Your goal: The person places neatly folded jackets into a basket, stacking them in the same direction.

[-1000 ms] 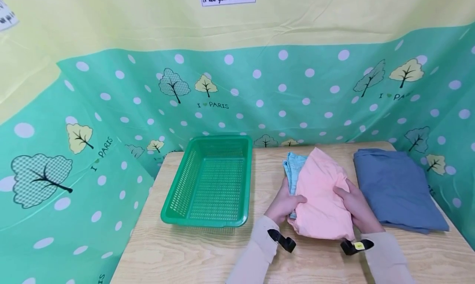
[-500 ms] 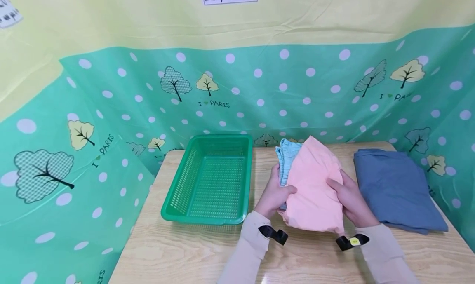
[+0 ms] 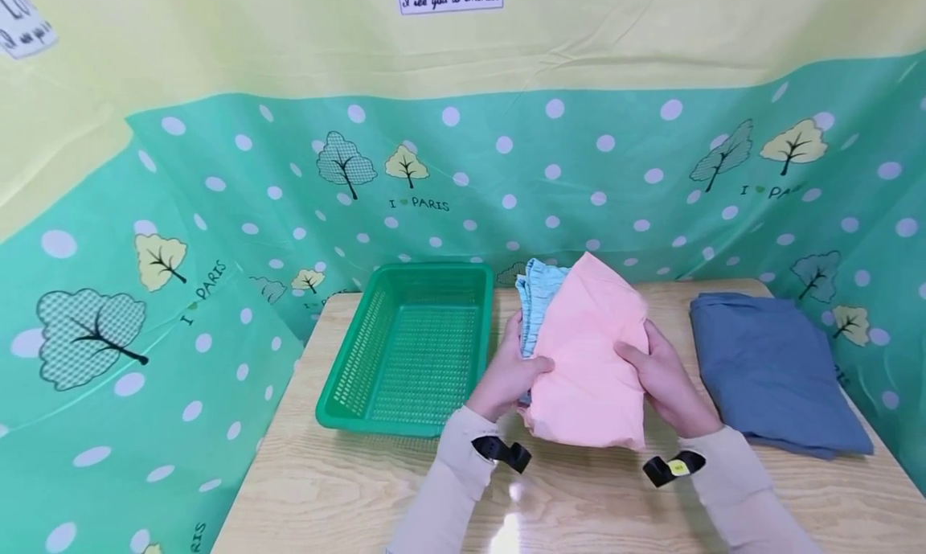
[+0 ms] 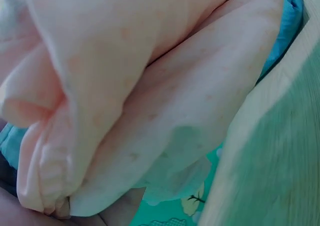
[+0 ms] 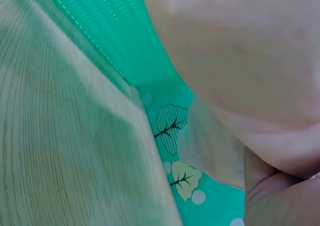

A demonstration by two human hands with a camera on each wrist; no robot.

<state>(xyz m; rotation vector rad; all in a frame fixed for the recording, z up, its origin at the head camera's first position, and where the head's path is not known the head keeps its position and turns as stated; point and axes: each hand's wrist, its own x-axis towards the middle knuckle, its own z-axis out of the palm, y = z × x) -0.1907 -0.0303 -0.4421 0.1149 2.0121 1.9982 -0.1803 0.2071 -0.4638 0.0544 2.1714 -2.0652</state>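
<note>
Both hands hold a folded pink cloth [image 3: 589, 361] over the table, with a light blue folded cloth [image 3: 538, 293] behind it that shows at its upper left. The left hand [image 3: 509, 371] grips the left side, thumb on the pink front and fingers behind the bundle. On the opposite side the right hand [image 3: 669, 385] pinches the edge, its thumb pressing the pink face. Loose folds of the pink cloth [image 4: 175, 101] fill much of the left wrist view, with a strip of blue cloth [image 4: 286, 31] at its edge. In the right wrist view, the right hand's fingers [image 5: 280, 201] are partly hidden by cloth.
A green plastic basket [image 3: 383, 428] with mesh walls stands on the wooden table [image 3: 289, 490], left of the hands. To their right lies a folded dark blue cloth [image 3: 777, 369]. A patterned green and yellow curtain [image 3: 600, 168] hangs around the table's back and sides.
Both hands have carried the pink and light blue cloths leftward and slightly up, closer to the basket. The basket and dark blue cloth have stayed in place.
</note>
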